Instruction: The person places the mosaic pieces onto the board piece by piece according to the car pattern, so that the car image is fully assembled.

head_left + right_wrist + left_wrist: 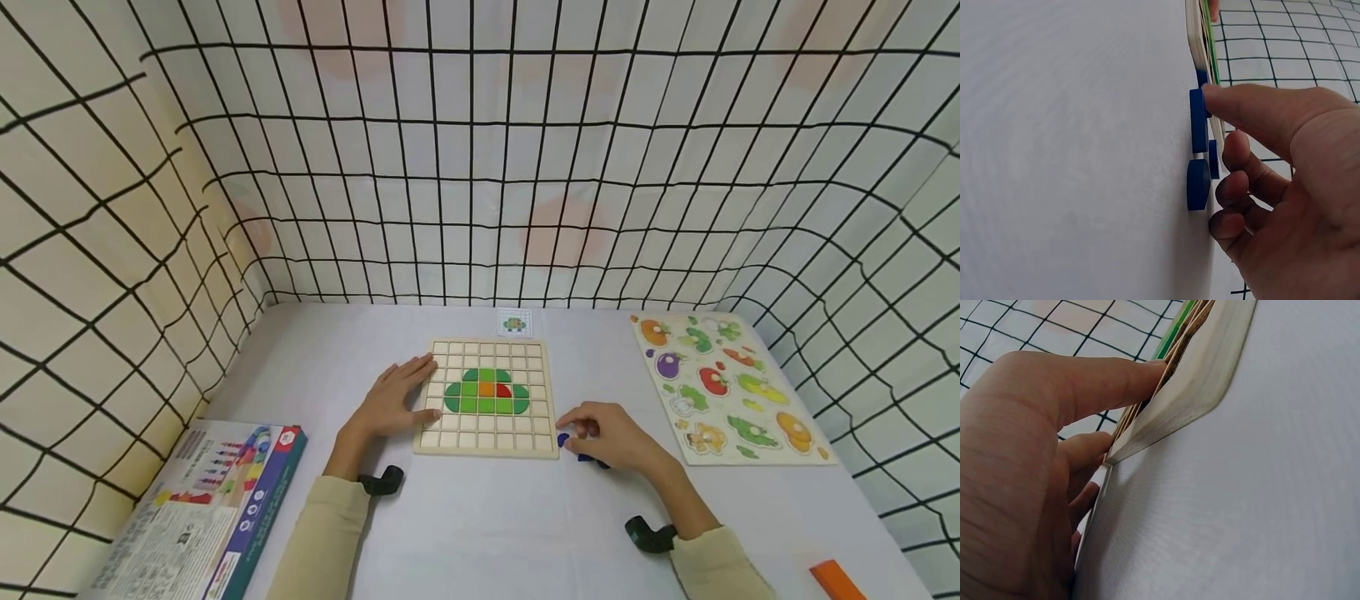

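Observation:
A square wooden grid board (pixel 487 442) lies in the middle of the table, with green, orange and red pieces (pixel 487 389) forming a shape in its cells. Along its left edge rests my left hand (pixel 393 396); the straight thumb and fingers touch the rim, as the left wrist view also shows. My right hand (pixel 607 433) is low over several blue pieces (pixel 1198 184) just right of the board. Its thumb (pixel 1247 103) touches one blue piece, and the other visible fingers bend loosely. The right index fingertip is hidden in the right wrist view.
A small pattern card (pixel 514 322) lies behind the board. To the right is a vegetable puzzle board (pixel 731 392); at front left, a printed box (pixel 202 508). An orange object (pixel 836 579) sits at front right. Black wire mesh (pixel 472 150) stands around the table's back and sides.

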`<state>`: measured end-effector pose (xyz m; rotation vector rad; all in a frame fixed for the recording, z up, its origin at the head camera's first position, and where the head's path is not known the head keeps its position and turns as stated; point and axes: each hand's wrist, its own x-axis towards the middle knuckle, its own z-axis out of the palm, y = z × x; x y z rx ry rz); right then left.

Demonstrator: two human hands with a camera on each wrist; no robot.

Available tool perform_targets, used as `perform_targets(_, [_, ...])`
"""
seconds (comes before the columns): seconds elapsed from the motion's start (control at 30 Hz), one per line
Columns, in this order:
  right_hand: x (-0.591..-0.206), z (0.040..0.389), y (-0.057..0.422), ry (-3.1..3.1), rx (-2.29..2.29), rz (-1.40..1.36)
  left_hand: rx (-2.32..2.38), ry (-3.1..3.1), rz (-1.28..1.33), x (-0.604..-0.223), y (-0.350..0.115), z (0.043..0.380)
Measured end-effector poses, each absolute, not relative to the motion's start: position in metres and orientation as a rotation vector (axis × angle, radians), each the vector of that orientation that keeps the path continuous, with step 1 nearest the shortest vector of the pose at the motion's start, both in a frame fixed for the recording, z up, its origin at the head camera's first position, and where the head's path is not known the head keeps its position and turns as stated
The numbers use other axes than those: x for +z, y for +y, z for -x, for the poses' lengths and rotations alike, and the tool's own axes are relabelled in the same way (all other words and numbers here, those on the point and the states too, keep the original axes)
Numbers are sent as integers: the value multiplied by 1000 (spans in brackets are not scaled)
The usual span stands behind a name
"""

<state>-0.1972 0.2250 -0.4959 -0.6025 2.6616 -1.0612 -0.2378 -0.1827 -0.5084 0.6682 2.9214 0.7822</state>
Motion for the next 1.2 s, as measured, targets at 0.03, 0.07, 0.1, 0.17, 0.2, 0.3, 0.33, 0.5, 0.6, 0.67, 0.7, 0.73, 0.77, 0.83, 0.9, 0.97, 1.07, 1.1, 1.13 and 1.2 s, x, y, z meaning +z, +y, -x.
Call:
perform_targets(0.03, [-497,197,225,2660,-1054,605,784,2920,-670,-509,-183,237])
perform_targets(0.07, [-498,196,225,2662,-1046,596,784,2921,-672,-509,-183,237])
perform_targets(0.1, [-499,196,224,2663,-1039,590,786,2921,-674,-510,-183,236])
perform_targets(0.17, [-500,195,224,2666,-1030,575,780,2920,-672,-511,-183,235])
perform_targets(0.2, [-501,195,224,2668,-1029,566,778,2920,-668,-512,-183,235])
perform_targets(0.3, [-501,195,226,2665,-1053,556,786,2915,-653,-514,-183,235])
perform_targets(0.33, [-501,195,227,2662,-1064,551,781,2914,-652,-514,-183,236])
perform_targets(0.5, [-498,195,228,2660,-1112,509,787,2909,-672,-515,-181,237])
perform_targets(0.6, [-496,199,225,2677,-1144,494,783,2921,-673,-514,-181,238])
perform_targets(0.67, [-494,201,222,2695,-1163,493,781,2929,-670,-513,-182,238])
perform_targets(0.7, [-493,203,220,2707,-1172,490,781,2929,-666,-513,-182,239])
perform_targets(0.73, [-492,204,218,2718,-1175,489,774,2931,-668,-513,-183,239])
perform_targets(0.77, [-491,205,215,2727,-1180,484,767,2930,-668,-513,-184,239])
perform_targets(0.83, [-489,207,209,2737,-1203,485,760,2929,-665,-513,-184,240])
perform_targets(0.9, [-486,209,201,2740,-1230,489,758,2929,-659,-513,-184,241])
perform_targets(0.97, [-484,210,193,2743,-1250,489,758,2930,-656,-512,-184,241])
perform_targets(1.07, [-481,212,180,2736,-1278,481,762,2925,-651,-511,-184,241])
perform_targets(1.1, [-481,213,175,2735,-1281,483,765,2922,-654,-511,-184,241])
perform_targets(1.13, [-481,213,171,2734,-1287,490,767,2919,-657,-511,-184,241])
perform_targets(1.2, [-481,214,162,2722,-1303,514,772,2918,-661,-512,-184,241])
